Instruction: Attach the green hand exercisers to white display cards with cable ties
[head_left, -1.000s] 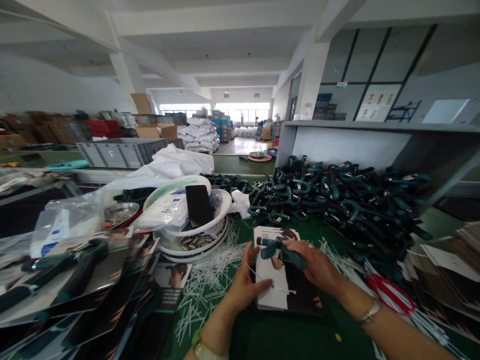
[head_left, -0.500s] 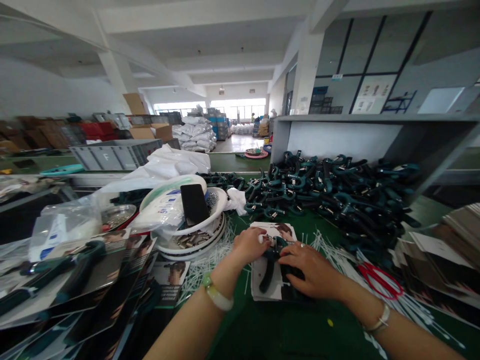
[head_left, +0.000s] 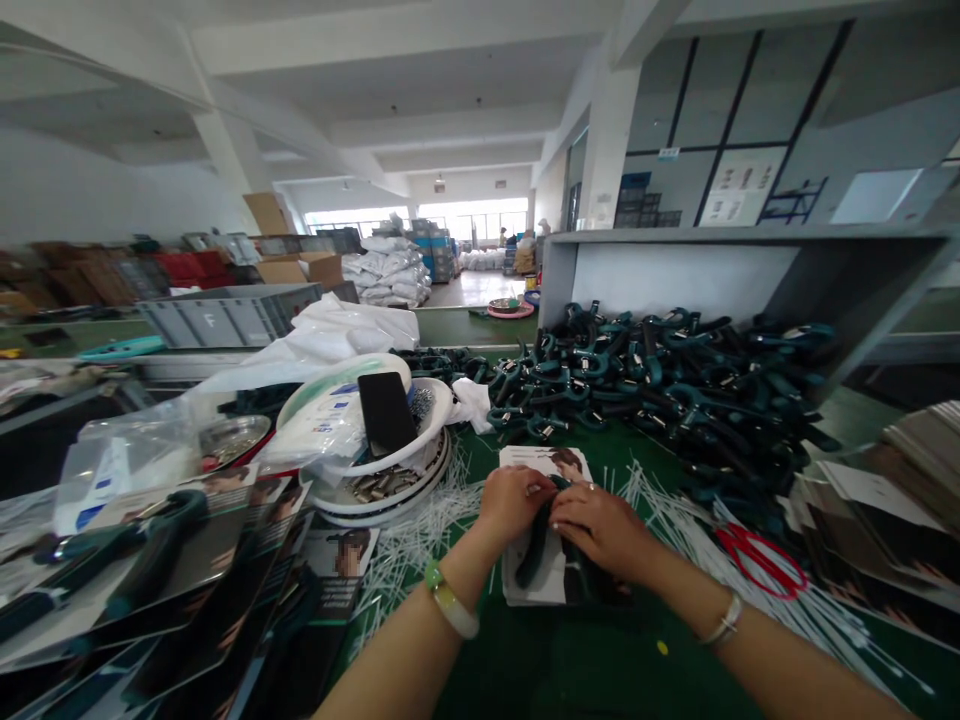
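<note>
A dark green hand tool with two curved handles lies on a stack of printed cards in front of me; its exact kind is hard to tell. My left hand is closed at the tool's upper end, fingertips pinched over it. Close beside it, my right hand bends its fingers around the top of the tool from the right. Together they cover the tool's head, and whether a small tie is between the fingertips cannot be made out.
Similar green tools are heaped at the back right. White ties lie scattered left of the cards, and red-handled scissors lie right. A phone rests on stacked bowls. Carded tools pile up at left.
My left hand has moved slightly right and my right hand slightly left, so the fingertips now meet over the tool's head. The tool and cards have hardly moved.
</note>
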